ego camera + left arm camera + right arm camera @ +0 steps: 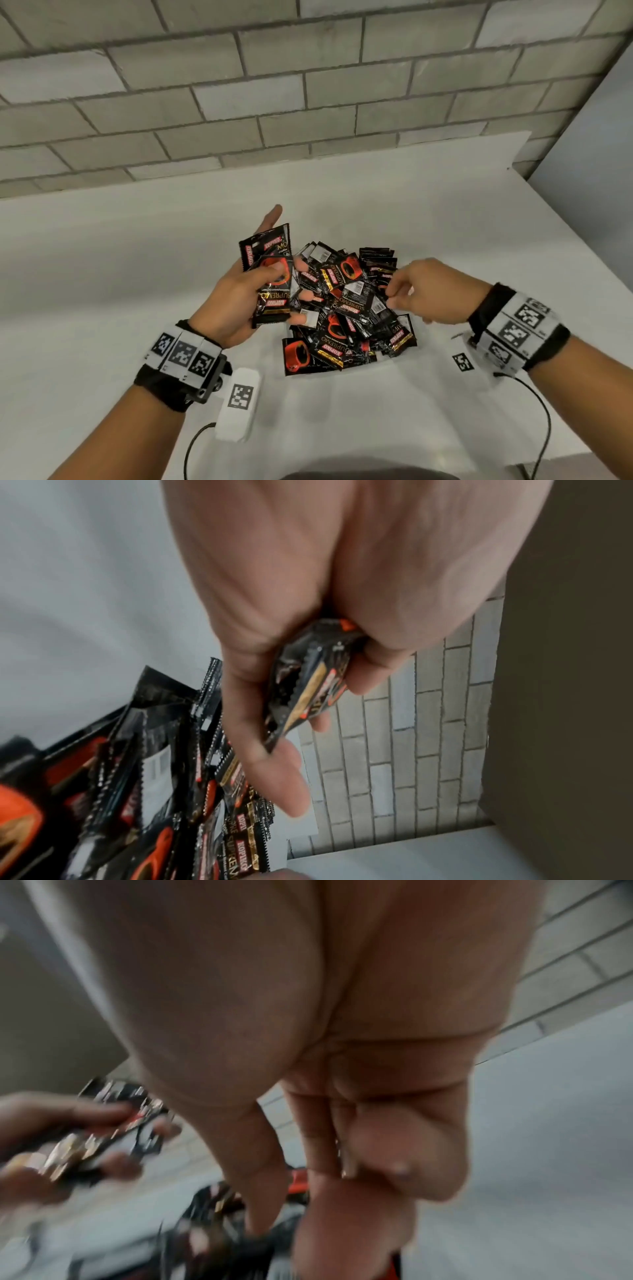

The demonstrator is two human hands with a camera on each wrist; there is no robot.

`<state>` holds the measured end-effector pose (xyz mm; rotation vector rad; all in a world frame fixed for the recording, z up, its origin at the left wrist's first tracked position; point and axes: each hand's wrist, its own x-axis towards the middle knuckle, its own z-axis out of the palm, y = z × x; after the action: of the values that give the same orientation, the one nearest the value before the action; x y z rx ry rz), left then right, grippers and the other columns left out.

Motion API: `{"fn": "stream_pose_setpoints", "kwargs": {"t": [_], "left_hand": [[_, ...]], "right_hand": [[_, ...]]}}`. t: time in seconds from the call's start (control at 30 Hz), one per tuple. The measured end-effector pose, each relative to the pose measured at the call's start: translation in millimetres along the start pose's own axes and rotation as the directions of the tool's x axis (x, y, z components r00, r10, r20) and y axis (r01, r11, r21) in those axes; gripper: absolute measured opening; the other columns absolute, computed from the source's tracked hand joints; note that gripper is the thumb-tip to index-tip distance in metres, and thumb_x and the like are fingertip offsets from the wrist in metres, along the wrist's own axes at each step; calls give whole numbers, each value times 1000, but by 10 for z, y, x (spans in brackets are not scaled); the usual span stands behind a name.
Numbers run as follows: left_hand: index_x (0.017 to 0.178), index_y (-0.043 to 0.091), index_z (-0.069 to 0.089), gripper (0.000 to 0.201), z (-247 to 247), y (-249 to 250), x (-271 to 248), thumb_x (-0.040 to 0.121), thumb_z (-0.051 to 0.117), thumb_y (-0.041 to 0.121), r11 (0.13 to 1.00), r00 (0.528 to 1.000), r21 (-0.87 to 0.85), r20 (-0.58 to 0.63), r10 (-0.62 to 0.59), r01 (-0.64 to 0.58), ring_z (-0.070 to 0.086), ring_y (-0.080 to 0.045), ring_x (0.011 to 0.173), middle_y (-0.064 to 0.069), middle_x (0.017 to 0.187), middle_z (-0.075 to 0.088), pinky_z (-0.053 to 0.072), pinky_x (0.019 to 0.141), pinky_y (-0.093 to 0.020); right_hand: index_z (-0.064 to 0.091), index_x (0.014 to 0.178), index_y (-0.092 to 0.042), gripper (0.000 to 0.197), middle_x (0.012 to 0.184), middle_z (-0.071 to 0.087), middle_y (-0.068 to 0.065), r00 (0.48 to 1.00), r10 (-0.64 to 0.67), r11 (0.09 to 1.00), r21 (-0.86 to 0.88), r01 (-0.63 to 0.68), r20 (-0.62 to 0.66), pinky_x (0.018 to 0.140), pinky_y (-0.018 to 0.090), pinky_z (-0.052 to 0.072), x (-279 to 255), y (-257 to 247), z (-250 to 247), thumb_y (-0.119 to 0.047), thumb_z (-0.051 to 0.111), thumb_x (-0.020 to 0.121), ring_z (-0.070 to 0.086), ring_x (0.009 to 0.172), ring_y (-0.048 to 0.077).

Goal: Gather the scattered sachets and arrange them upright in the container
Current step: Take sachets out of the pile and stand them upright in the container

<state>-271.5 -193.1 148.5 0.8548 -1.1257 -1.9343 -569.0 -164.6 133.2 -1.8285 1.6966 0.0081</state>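
A heap of black-and-red coffee sachets lies on the white table. Its near edge ends in a straight line, and I cannot tell whether a white container wall stands there. My left hand is raised at the heap's left side, thumb on top, gripping a few stacked sachets; the left wrist view shows that bundle edge-on between the curled fingers. My right hand hovers over the heap's right side with fingers loosely curled and nothing plainly between them. The right wrist view is blurred.
A white device with a marker tag and its black cable lie near my left wrist. A loose marker tag sits by my right wrist. A grey brick wall backs the table, whose right edge runs diagonally.
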Motion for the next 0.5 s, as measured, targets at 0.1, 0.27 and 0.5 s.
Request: {"fn": "stream_pose_setpoints", "kwargs": {"t": [0.1,0.27,0.5], "left_hand": [[139,43,55,54,6,-45,29,103,47,3,998,999,49,-22,-33,35,66,-44,91,-19,115,60,60,69,-50],[116,29,59,45,7,-106,48,81,56,1,996,993,83,-119,-24,34,61,-40,83,-18,107,52,51,63,-41],[107,23,60,34,-79,-40,16,90,55,-6,940,992,340,-126,18,26,63,-35,84,-15,130,59,51,59,-38]], "right_hand": [[60,102,-13,39,83,61,-1,998,46,946,-322,-29,45,71,35,56,76,-76,287,-51,56,96,60,72,18],[56,126,-25,43,88,60,-8,999,35,967,-254,-23,40,73,32,48,150,-121,264,-53,54,93,58,86,18],[46,138,-20,48,126,62,4,989,-82,989,-131,66,-123,92,38,53,296,-281,201,-37,60,94,62,108,23]]}}
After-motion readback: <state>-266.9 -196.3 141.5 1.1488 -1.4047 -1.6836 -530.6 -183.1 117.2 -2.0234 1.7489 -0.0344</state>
